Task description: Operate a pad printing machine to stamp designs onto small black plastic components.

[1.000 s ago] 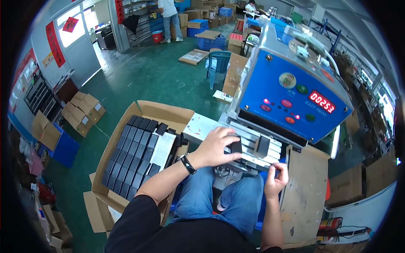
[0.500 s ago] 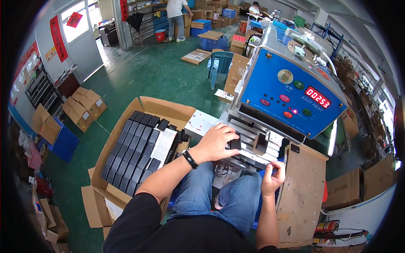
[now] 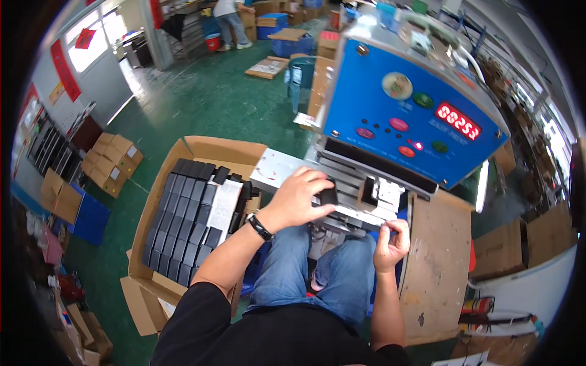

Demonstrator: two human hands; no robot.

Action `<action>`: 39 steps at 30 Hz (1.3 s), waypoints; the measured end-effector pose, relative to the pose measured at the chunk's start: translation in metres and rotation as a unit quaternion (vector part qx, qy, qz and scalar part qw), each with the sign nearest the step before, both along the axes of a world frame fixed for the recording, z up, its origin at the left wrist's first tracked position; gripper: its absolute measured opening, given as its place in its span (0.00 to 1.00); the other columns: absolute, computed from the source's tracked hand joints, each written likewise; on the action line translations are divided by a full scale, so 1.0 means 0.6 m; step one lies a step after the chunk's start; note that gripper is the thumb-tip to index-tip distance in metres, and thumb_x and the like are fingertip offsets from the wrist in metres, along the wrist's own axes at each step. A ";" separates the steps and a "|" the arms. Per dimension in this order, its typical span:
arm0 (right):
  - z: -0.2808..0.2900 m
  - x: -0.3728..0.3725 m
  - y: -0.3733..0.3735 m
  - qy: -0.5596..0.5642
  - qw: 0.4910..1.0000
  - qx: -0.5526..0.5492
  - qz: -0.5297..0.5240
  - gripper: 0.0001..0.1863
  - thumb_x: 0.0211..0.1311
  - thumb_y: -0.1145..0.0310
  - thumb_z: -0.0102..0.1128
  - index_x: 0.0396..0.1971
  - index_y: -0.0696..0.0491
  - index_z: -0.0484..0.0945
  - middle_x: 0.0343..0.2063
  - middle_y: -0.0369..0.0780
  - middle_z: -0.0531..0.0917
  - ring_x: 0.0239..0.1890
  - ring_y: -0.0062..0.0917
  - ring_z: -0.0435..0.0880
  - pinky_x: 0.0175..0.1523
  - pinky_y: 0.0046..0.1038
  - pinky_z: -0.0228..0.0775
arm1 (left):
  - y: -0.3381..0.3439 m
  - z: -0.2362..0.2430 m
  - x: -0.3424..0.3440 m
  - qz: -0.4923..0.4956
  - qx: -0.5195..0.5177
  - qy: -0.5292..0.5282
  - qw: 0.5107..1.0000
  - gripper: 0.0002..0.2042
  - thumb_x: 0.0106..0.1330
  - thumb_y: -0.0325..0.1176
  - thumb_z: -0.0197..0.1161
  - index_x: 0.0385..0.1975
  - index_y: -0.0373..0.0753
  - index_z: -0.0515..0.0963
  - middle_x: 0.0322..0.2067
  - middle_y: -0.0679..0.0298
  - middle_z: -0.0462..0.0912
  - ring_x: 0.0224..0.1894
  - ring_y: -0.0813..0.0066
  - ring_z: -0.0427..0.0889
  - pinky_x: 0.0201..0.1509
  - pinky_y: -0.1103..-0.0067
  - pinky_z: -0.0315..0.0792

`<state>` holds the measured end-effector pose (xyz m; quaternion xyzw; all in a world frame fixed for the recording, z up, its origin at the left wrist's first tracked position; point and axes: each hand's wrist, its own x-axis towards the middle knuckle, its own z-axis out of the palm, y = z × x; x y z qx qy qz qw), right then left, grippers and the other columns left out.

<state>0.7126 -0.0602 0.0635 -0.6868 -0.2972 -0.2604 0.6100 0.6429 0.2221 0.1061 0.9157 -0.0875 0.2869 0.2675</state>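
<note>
My left hand, with a dark band at its wrist, grips a small black block between thumb and fingers at the left of the machine's metal bed. Another black block stands upright farther right on that bed, apart from my hand. My right hand is closed at the bed's front right corner, fingers curled in against the thumb; whatever is in them, if anything, is hidden. Above both hands looms the blue-fronted printing machine with buttons and a lit red display.
To my left an open cardboard box holds rows of black blocks and a white sheet. A worn wooden board lies to my right. Beyond are a green chair, stacked cartons and a person.
The view has shifted, so the machine looks larger and nearer. My left hand keeps its grip on the black block over the bed; my right hand stays curled at the corner.
</note>
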 end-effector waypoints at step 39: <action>-0.118 0.319 -0.348 0.294 0.863 -0.227 -0.343 0.34 0.69 0.55 0.73 0.65 0.61 0.72 0.57 0.52 0.84 0.50 0.43 0.90 0.56 0.39 0.83 | -0.129 0.046 0.066 -0.148 0.118 0.117 0.975 0.34 0.81 0.54 0.55 0.79 0.39 0.68 0.81 0.53 0.65 0.85 0.53 0.58 0.85 0.50 0.51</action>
